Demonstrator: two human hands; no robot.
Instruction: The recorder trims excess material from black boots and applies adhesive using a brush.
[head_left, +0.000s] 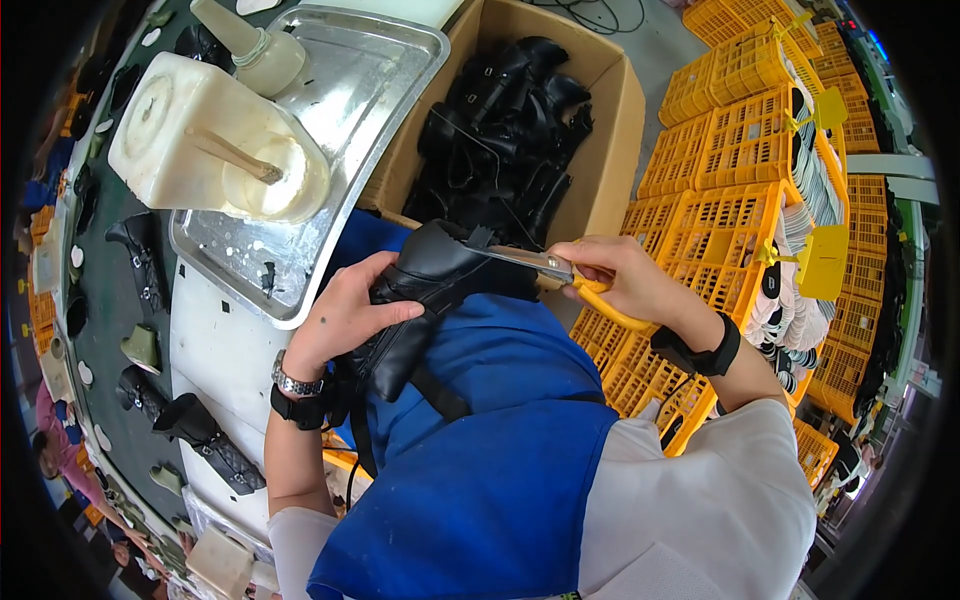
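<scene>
Over my lap, my left hand (345, 310) grips a black leather boot (425, 270), thumb lying across its side. The boot is tilted, its top edge pointing away from me. In my right hand (625, 275) is a pair of scissors (605, 298) with yellow handles. Their metal blades reach left to the boot's top edge, where a small black scrap sticks up. Whether the blades are fully together there I cannot tell. Part of the boot's lower end is hidden behind my left hand and wrist.
Beyond the boot stands a cardboard box (610, 130) of black boot pieces. A metal tray (370, 90) at the left bears a white glue container (180, 130) with a brush and a squeeze bottle (265, 60). Yellow crates (720, 240) are stacked at right; boots (205, 440) lie far left.
</scene>
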